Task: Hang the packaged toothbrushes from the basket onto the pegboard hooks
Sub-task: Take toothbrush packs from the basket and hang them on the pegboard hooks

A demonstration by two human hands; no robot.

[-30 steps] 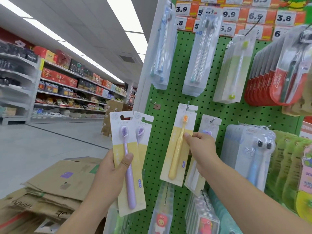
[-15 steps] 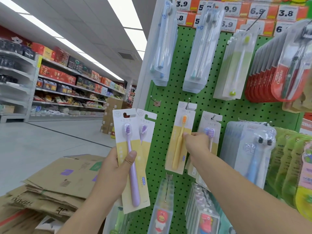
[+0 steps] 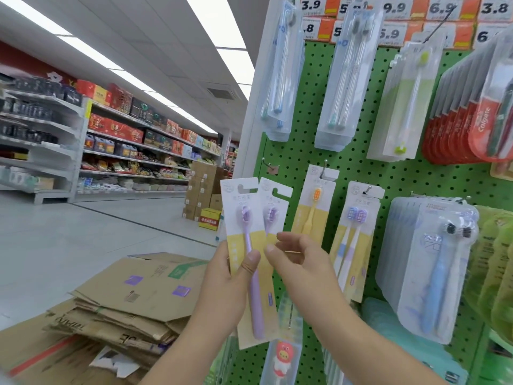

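Head view: the left hand (image 3: pixel 222 284) clamps two purple toothbrush packs (image 3: pixel 251 262), fanned upright, thumb pressed on the front card. At 3 o'clock of it, the right hand (image 3: pixel 298 259) reaches in with fingers apart, fingertips touching the rear pack's edge, gripping nothing firmly that I can tell. Behind, at 12 o'clock of the right hand, an orange toothbrush pack (image 3: pixel 313 207) hangs on a hook of the green pegboard (image 3: pixel 358 165). Flattened cardboard boxes (image 3: pixel 133 309) lie at 8 o'clock.
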